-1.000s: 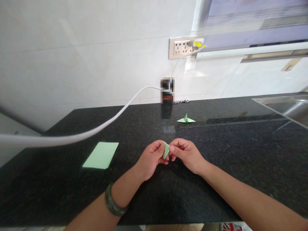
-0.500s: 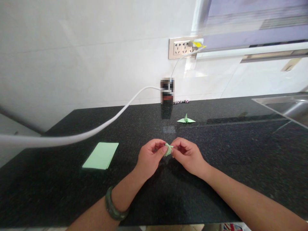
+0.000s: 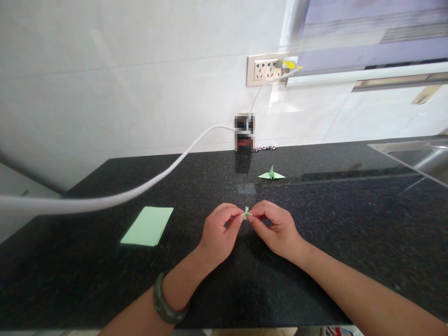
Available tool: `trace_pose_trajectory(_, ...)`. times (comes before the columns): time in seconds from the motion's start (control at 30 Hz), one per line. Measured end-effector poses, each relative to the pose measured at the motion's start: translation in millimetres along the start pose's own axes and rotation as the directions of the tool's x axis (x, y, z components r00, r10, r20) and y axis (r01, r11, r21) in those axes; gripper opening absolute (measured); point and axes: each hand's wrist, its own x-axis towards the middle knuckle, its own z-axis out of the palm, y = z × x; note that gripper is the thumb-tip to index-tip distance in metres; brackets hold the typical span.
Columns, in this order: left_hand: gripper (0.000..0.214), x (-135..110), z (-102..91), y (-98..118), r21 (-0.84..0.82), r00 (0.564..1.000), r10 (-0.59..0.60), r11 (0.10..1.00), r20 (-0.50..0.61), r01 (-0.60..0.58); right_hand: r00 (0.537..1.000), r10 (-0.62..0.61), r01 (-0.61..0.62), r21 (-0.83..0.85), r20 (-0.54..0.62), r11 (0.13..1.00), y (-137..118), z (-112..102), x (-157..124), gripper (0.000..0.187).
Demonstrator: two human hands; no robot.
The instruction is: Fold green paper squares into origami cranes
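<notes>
Both my hands meet over the middle of a black speckled counter (image 3: 315,261). Between their fingertips is a small folded piece of light green paper (image 3: 246,213). My left hand (image 3: 219,231) pinches its left side with thumb and forefinger; a dark green bangle sits on that wrist. My right hand (image 3: 275,227) pinches the right side, fingers curled. Most of the folded piece is hidden by the fingertips. A finished green paper crane (image 3: 271,174) stands farther back on the counter.
A stack of light green paper sheets (image 3: 148,226) lies to the left. A thick white cable (image 3: 147,184) runs from the left to a small dark device (image 3: 244,133) at the wall. A socket strip (image 3: 268,70) is on the wall. A steel sink (image 3: 416,151) is at the right.
The green piece looked like a longer flap a second ago; it is now pressed smaller between the fingertips. Both hands have shifted slightly farther from me and closer together.
</notes>
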Motion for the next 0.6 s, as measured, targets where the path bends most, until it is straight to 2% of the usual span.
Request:
trace_pose_trajectory(0.2, 0.009, 1.6, -2.8, -1.7, 0.007, 0.999, 0.030, 1.000, 0.040, -0.031, 0.999, 0.032, -0.034, 0.057, 0.041, 0.998, 3.8, 0.8, -0.6, 0.007)
trace_pose_trajectory(0.27, 0.008, 2.4, -4.4, -2.4, 0.014, 0.998, 0.057, 0.998, 0.037, -0.058, 0.996, 0.081, -0.083, 0.086, 0.026, 0.993, 5.3, 1.6, -1.1, 0.020)
trace_pose_trajectory(0.33, 0.009, 3.0, -5.6, -3.0, 0.023, 0.997, 0.074, 0.997, 0.027, -0.074, 0.997, 0.070, -0.074, 0.089, 0.041, 0.993, 5.5, 1.4, -0.4, 0.029)
trace_pose_trajectory(0.43, 0.010, 3.4, -5.7, -4.1, 0.032, 0.996, 0.088, 0.996, 0.016, -0.089, 0.996, -0.014, 0.009, 0.058, 0.090, 0.998, 4.4, 0.0, 1.6, 0.024)
trace_pose_trajectory(0.6, 0.012, 3.4, -4.1, -7.2, 0.020, 0.992, 0.128, 0.992, -0.012, -0.128, 0.999, 0.029, -0.030, 0.051, 0.024, 0.998, 5.5, 0.9, 1.6, 0.017)
